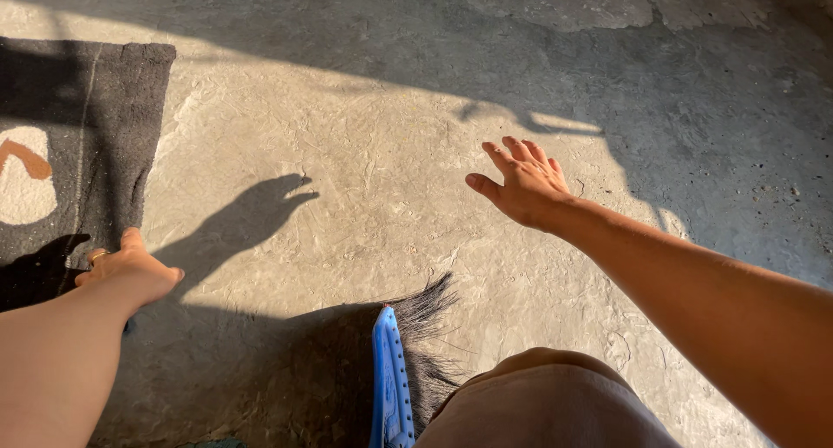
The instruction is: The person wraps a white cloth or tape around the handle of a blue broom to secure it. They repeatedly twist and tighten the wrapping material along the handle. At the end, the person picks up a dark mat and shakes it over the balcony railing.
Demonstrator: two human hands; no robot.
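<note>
The dark mat (95, 135) at the left of the frame is cut off by the left edge, so its pale and orange pattern shows only in part. The left hand (130, 270) covers the mat's lower corner, and its fingers curl out of sight, so a grip cannot be told. The blue brush (390, 387) at the bottom centre runs off the lower edge; its handle is hidden. Both forearms leave the frame, as does the knee (538, 405) at the bottom.
</note>
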